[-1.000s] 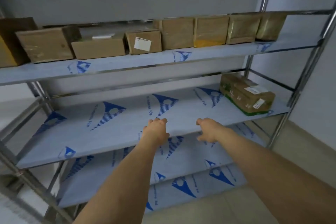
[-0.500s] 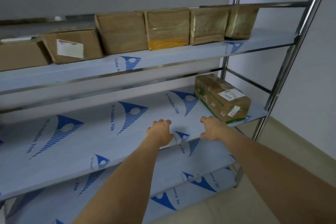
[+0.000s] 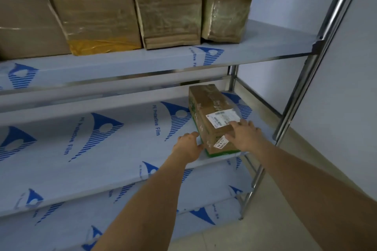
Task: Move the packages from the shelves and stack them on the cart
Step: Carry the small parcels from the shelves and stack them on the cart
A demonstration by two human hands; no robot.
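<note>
Both hands [image 3: 218, 140] flank package [image 3: 212, 117], seemingly touching, shelf edge [image 3: 220, 160].

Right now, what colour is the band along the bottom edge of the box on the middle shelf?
Green, on the brown box; clearest in the head view.

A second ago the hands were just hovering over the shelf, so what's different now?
Both hands reached right to the box on the middle shelf. The right hand now lies on its top by the label, the left hand touches its near left corner. The box has not visibly moved or lifted. The packages on the upper shelf stayed put.
</note>
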